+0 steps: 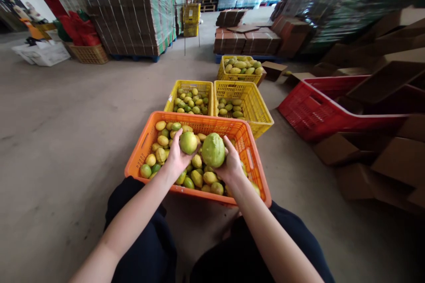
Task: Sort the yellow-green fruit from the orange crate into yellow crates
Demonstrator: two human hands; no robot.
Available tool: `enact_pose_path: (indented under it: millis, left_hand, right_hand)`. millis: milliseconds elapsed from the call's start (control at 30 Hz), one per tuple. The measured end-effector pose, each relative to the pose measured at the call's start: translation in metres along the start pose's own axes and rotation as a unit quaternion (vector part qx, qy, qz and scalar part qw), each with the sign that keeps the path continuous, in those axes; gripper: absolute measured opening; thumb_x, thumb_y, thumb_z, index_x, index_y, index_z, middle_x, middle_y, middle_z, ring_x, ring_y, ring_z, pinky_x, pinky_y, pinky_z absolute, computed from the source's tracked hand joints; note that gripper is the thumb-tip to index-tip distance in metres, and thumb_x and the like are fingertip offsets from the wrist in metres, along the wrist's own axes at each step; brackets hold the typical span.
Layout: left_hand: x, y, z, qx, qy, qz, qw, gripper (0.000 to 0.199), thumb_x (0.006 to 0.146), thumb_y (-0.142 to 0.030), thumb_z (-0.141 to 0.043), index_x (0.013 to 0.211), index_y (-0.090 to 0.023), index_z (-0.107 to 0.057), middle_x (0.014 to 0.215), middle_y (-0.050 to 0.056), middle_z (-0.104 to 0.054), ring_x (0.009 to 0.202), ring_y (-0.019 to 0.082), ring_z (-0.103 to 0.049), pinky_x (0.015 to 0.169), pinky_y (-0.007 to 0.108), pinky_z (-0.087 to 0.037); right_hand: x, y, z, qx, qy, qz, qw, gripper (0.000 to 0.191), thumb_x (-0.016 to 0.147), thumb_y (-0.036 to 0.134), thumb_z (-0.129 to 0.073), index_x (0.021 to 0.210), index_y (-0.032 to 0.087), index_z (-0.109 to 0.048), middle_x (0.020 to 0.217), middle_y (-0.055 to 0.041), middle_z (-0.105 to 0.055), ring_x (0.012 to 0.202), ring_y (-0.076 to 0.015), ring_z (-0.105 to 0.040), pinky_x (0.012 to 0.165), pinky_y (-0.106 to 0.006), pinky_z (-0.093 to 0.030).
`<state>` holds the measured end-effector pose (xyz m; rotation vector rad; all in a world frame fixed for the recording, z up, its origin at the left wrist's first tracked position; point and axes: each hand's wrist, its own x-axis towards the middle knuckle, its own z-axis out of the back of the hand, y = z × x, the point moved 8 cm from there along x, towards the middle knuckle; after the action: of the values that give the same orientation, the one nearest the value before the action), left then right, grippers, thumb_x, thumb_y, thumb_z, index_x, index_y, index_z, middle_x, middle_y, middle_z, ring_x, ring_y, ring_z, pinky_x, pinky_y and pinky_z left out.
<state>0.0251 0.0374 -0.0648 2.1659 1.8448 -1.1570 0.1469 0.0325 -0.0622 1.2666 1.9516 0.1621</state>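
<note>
My left hand (179,152) is wrapped round a smooth, roundish yellow-green fruit (188,143). In my right hand (231,161) rests a larger, paler green fruit (213,150) with a bumpy, lightly ribbed skin. Both fruits are held side by side, slightly apart, above an orange plastic crate (141,143). Many loose yellow and green fruits (197,179) lie inside that crate, and the hands and forearms hide part of them. The exact kind of fruit is not clear from their look.
Beyond the orange crate stand two yellow crates (193,83) (257,101) with similar fruits, and a fuller yellow crate (239,77) behind. At right are a red crate (295,112) and cardboard boxes (398,159). Wrapped stacked cartons (116,9) stand at back left.
</note>
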Motion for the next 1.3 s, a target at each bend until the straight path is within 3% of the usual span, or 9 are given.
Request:
enact_pose_path:
  millis: [100,200,333,567,667,800,1000,1200,1300]
  left_hand:
    - [-0.005,-0.001,-0.004,-0.002,0.011,0.006,1.000,0.015,0.084,-0.030,-0.067,0.086,-0.016,-0.061,0.075,0.003,-0.067,0.069,0.014,-0.066,0.070,0.025,-0.058]
    - [-0.007,0.001,-0.007,0.019,0.030,0.020,0.999,0.021,0.088,-0.034,-0.059,0.083,-0.014,-0.062,0.073,0.005,-0.068,0.061,0.013,-0.065,0.057,0.022,-0.056]
    - [-0.007,0.005,-0.009,0.043,0.053,0.046,0.997,0.029,0.091,-0.033,-0.047,0.086,-0.012,-0.065,0.068,0.006,-0.068,0.052,0.015,-0.064,0.044,0.022,-0.050]
    - [-0.004,-0.002,-0.009,-0.017,0.065,0.038,0.997,0.037,0.100,-0.032,-0.037,0.119,-0.012,-0.062,0.087,0.010,-0.074,0.070,0.020,-0.072,0.056,0.027,-0.059]
    - [-0.002,-0.002,-0.009,-0.032,0.057,0.037,0.997,0.040,0.099,-0.041,-0.042,0.110,-0.009,-0.063,0.083,0.010,-0.072,0.072,0.020,-0.072,0.061,0.028,-0.061]
    - [-0.003,-0.002,-0.007,-0.011,0.028,0.028,0.999,0.025,0.094,-0.036,-0.055,0.095,-0.012,-0.062,0.070,0.005,-0.067,0.060,0.015,-0.067,0.053,0.022,-0.057]
    - [-0.002,0.007,-0.011,0.006,0.062,0.057,0.996,0.034,0.099,-0.038,-0.042,0.095,-0.011,-0.062,0.076,0.008,-0.071,0.055,0.015,-0.065,0.051,0.025,-0.056]
    - [-0.001,0.007,-0.012,-0.008,0.075,0.050,0.996,0.033,0.101,-0.032,-0.037,0.102,-0.012,-0.063,0.084,0.007,-0.073,0.067,0.017,-0.070,0.061,0.026,-0.059]
    - [-0.002,0.006,-0.012,-0.018,0.066,0.053,0.996,0.031,0.096,-0.036,-0.046,0.100,-0.012,-0.065,0.079,0.007,-0.070,0.067,0.017,-0.069,0.060,0.027,-0.058]
  right_hand:
    - [-0.004,0.000,-0.001,0.001,0.013,-0.001,1.000,0.021,0.080,0.045,-0.066,0.083,0.024,-0.064,0.065,-0.0003,-0.072,0.064,-0.0232,-0.072,0.063,-0.038,-0.061]
    - [-0.007,-0.001,-0.003,0.016,0.019,-0.008,1.000,0.017,0.080,0.040,-0.066,0.084,0.023,-0.064,0.067,-0.0003,-0.073,0.062,-0.0219,-0.071,0.063,-0.037,-0.061]
    - [-0.006,-0.004,-0.005,0.039,0.044,-0.034,0.998,0.028,0.086,0.046,-0.056,0.083,0.020,-0.066,0.071,-0.0057,-0.075,0.062,-0.0222,-0.071,0.058,-0.036,-0.060]
    - [0.013,0.004,0.006,0.038,0.084,-0.038,0.995,0.027,0.090,0.039,-0.054,0.096,0.017,-0.068,0.080,-0.0096,-0.077,0.067,-0.0243,-0.072,0.063,-0.039,-0.060]
    - [0.016,0.009,0.012,0.032,0.058,-0.034,0.997,0.022,0.089,0.033,-0.054,0.093,0.017,-0.068,0.077,-0.0084,-0.076,0.065,-0.0245,-0.072,0.065,-0.042,-0.061]
    - [0.012,0.013,0.015,0.039,0.005,-0.024,0.999,0.019,0.087,0.032,-0.053,0.084,0.020,-0.066,0.067,-0.0047,-0.074,0.057,-0.0230,-0.069,0.062,-0.042,-0.061]
    - [0.011,0.005,0.021,0.057,-0.064,-0.019,0.996,0.026,0.086,0.018,-0.040,0.090,0.020,-0.066,0.067,-0.0052,-0.072,0.060,-0.0224,-0.070,0.067,-0.041,-0.061]
    - [0.005,0.004,0.009,0.046,-0.005,-0.030,0.998,0.029,0.089,0.038,-0.051,0.095,0.016,-0.068,0.071,-0.0084,-0.074,0.074,-0.0272,-0.074,0.072,-0.044,-0.062]
    - [-0.002,0.008,-0.001,0.037,0.015,-0.008,0.999,0.020,0.086,0.035,-0.059,0.091,0.017,-0.068,0.068,-0.0053,-0.073,0.071,-0.0240,-0.073,0.070,-0.039,-0.062]
